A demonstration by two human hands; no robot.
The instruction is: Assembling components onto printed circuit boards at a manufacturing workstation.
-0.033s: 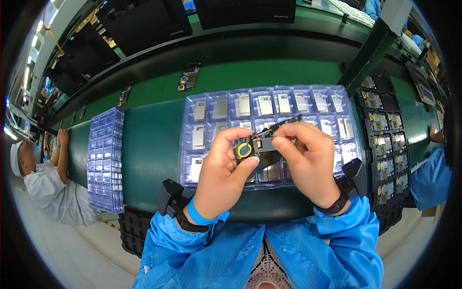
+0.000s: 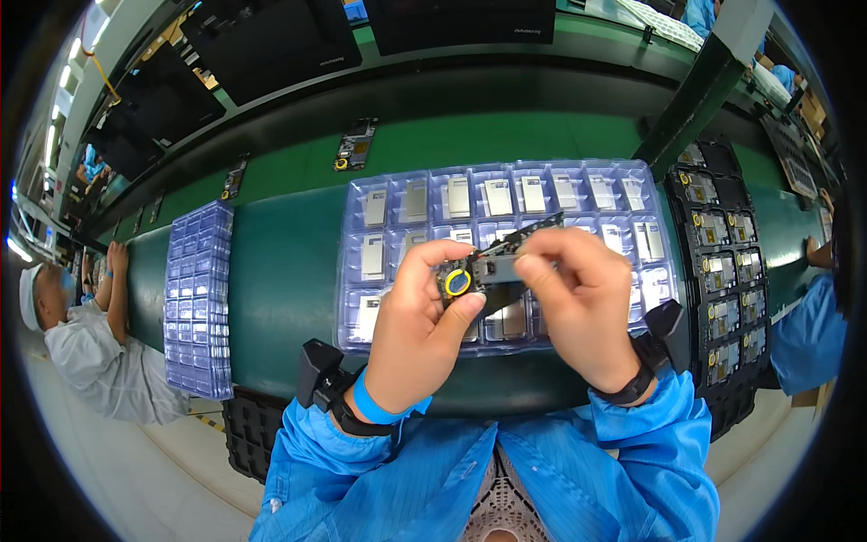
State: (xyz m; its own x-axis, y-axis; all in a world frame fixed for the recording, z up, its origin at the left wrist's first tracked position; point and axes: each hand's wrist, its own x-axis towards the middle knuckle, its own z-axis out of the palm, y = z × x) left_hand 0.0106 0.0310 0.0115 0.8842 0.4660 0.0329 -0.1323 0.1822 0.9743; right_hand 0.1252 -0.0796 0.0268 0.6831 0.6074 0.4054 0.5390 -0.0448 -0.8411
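Pinched between the thumb and fingers of my left hand point(image 2: 420, 312) is a small dark circuit board point(image 2: 459, 281) with a yellow ring on it. A thin black strip of it shows at the upper right point(image 2: 542, 228). My right hand point(image 2: 578, 289) has thumb and forefinger closed on the right end of a small grey metal plate point(image 2: 498, 269), whose left end lies against or just over the board; contact cannot be made out. Both hands are above a clear plastic tray point(image 2: 345, 262), whose compartments hold several silver metal plates point(image 2: 498, 198). My fingers hide part of the board.
A stack of clear trays point(image 2: 199, 307) stands to the left. At right, a black tray point(image 2: 722, 271) holds several circuit boards. More boards point(image 2: 354, 149) lie on the green surface behind. A dark green post point(image 2: 695, 99) rises at the back right. Co-workers sit left point(image 2: 108, 361) and right point(image 2: 806, 334).
My right hand has shifted very slightly to the right, and the metal plate has tilted so that its face looks darker. My left hand and the board hold nearly still.
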